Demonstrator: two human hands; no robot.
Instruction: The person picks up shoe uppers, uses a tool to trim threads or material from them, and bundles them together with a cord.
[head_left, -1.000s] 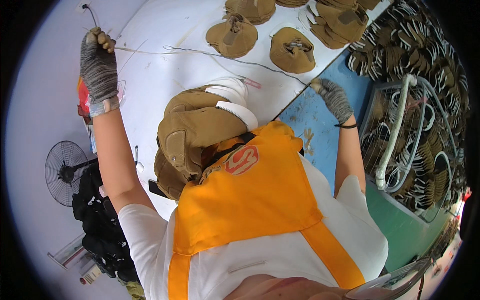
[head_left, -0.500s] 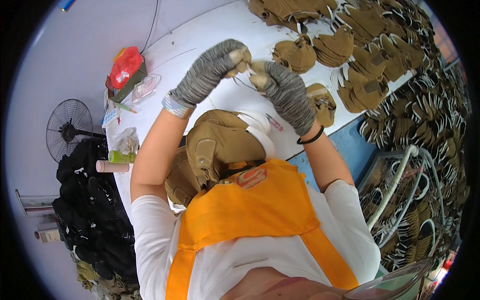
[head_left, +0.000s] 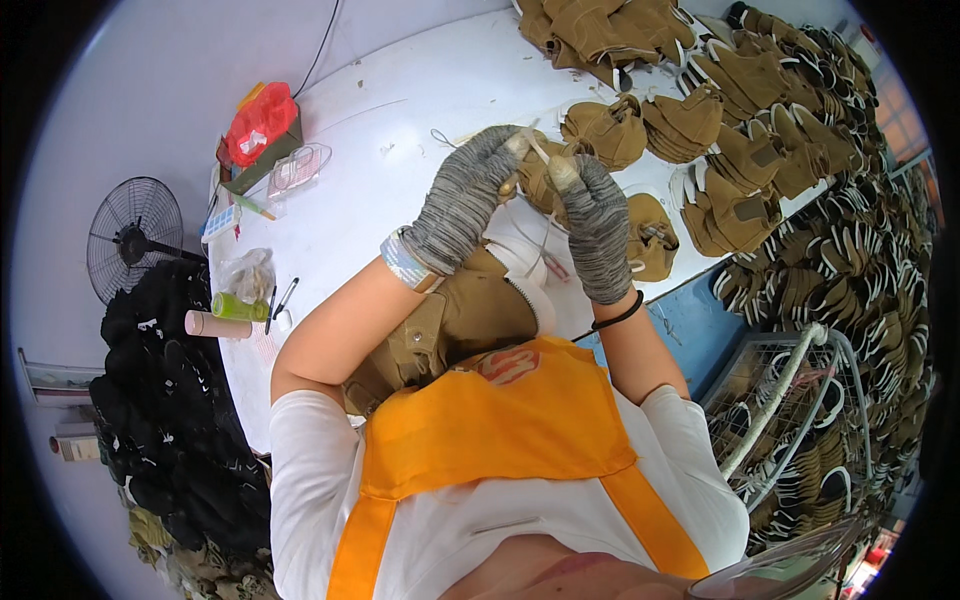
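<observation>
My left hand (head_left: 468,185) and my right hand (head_left: 598,225), both in grey knitted gloves with pale fingertips, are raised close together over the white table. Their fingers pinch a narrow white strip (head_left: 537,143), which stretches between them. Thin cord (head_left: 546,240) trails below the hands, and a small loop of it shows beside the left glove. Under my forearms, against my orange apron, lies a brown cap-like fabric piece (head_left: 425,325) with a snap and a white inner band (head_left: 538,300). Another brown piece (head_left: 540,185) is partly hidden behind my hands.
Stacked brown pieces (head_left: 683,125) with white edges cover the table's right side and spread beyond it. A wire cart (head_left: 780,400) stands at the right. On the left are a box with a red bag (head_left: 262,125), a pink bottle (head_left: 217,324), pens, a fan (head_left: 130,240) and a black pile (head_left: 180,400).
Both hands have come lower and nearer my body, the left also shifting right. The white strip shows more plainly between them. Pens by the bottle, hidden before, are now in view.
</observation>
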